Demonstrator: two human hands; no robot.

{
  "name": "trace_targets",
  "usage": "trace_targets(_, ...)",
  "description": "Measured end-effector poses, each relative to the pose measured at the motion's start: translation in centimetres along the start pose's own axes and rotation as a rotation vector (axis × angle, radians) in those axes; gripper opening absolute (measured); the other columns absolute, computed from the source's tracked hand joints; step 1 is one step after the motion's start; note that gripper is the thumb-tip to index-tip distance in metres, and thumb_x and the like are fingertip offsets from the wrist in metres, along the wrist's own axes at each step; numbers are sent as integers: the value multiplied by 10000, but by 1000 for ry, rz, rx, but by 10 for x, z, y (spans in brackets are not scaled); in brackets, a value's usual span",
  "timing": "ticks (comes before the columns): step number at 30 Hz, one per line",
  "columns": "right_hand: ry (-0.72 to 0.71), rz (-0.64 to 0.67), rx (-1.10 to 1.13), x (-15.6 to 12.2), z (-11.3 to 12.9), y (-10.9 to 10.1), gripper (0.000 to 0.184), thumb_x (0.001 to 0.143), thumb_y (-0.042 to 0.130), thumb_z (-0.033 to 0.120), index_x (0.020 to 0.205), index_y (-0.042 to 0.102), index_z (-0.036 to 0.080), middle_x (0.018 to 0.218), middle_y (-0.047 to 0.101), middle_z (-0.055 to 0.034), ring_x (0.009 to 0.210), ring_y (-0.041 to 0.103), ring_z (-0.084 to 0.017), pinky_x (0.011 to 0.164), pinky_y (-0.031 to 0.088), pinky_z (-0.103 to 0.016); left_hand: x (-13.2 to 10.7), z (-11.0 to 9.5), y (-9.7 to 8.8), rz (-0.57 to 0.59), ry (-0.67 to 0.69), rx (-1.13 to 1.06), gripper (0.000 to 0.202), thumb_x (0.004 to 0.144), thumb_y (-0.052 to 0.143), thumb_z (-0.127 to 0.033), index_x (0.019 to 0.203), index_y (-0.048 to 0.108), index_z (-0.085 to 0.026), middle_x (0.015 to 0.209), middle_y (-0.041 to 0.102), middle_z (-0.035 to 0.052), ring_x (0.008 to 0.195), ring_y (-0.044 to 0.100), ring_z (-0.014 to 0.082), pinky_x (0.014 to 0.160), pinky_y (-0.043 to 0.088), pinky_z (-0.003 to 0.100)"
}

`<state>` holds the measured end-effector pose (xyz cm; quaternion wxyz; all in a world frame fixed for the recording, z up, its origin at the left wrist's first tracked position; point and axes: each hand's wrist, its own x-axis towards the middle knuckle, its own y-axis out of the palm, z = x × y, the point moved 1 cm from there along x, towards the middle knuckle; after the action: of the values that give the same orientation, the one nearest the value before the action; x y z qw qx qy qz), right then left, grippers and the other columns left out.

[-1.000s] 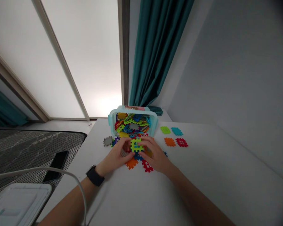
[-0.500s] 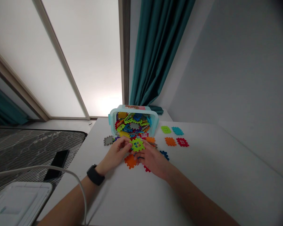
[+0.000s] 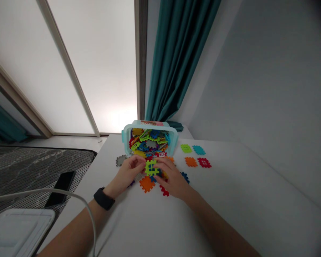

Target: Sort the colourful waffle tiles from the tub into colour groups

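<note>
A lime-green window-shaped plastic tile (image 3: 151,167) is pinched between both my hands just above the white table (image 3: 230,200). My left hand (image 3: 128,174), with a black watch on its wrist, grips the tile's left edge with closed fingers. My right hand (image 3: 172,177) grips its right edge. Under and around the hands lie loose tiles: an orange one (image 3: 146,184), a red one (image 3: 164,192), a blue one (image 3: 184,176). Behind them a pale blue box (image 3: 149,140) lies tipped on its side, spilling several coloured tiles.
Four tiles sit in a square to the right: green (image 3: 186,148), teal (image 3: 198,150), orange (image 3: 191,162), red (image 3: 204,162). A grey tile (image 3: 120,160) lies left of the box. A black phone (image 3: 60,183) rests on the striped mattress; a white box lid (image 3: 18,232) and a cable are at lower left.
The green tile was tilted half a second ago and is now turned squarer between my fingers. Both hands stay in much the same place near the box.
</note>
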<state>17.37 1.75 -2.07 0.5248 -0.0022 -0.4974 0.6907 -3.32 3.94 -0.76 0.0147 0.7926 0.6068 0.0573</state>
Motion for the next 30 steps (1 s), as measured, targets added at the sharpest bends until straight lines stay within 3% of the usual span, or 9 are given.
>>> trace_targets(10, -4, 31, 12, 0, 0, 0, 250, 920, 597, 187, 1159, 577, 261, 1367, 566, -97, 1291, 528, -254, 1080, 460, -484, -3, 4, 4, 4, -72, -33, 278, 798, 744, -384, 913, 625, -161, 744, 643, -17, 661, 603, 125, 674, 508, 264)
trace_targets(18, 20, -32, 42, -2, -15, -25, 327, 859, 667, 199, 1172, 595, 263, 1247, 623, -95, 1186, 570, -257, 1033, 476, -467, -2, 1, 2, -6, 17, -19, 264, 856, 676, -392, 992, 632, -170, 776, 612, -11, 675, 589, 142, 658, 487, 276)
trace_targets(22, 50, -74, -18, -15, -44, -45, 310, 846, 652, 186, 1144, 608, 259, 1249, 617, -103, 1196, 564, -260, 1044, 463, -477, -3, -1, 1, -7, 23, 16, 245, 871, 654, -389, 980, 628, -172, 753, 594, -19, 658, 570, 141, 644, 464, 271)
trace_targets(26, 111, -137, -160, -25, -92, -75, 245, 839, 613, 191, 1075, 619, 256, 1225, 639, -94, 1206, 567, -267, 1072, 428, -512, -3, -2, 3, 19, 21, 24, 263, 877, 641, -405, 1002, 625, -175, 805, 600, -12, 661, 567, 137, 649, 457, 274)
trace_targets(30, 263, -49, -319, -24, -139, -103, 183, 816, 612, 241, 997, 637, 229, 1231, 663, -105, 1211, 566, -290, 1070, 415, -508, -2, -1, 4, 36, 0, 50, 297, 877, 635, -413, 1061, 611, -180, 800, 589, -18, 672, 560, 135, 671, 451, 275)
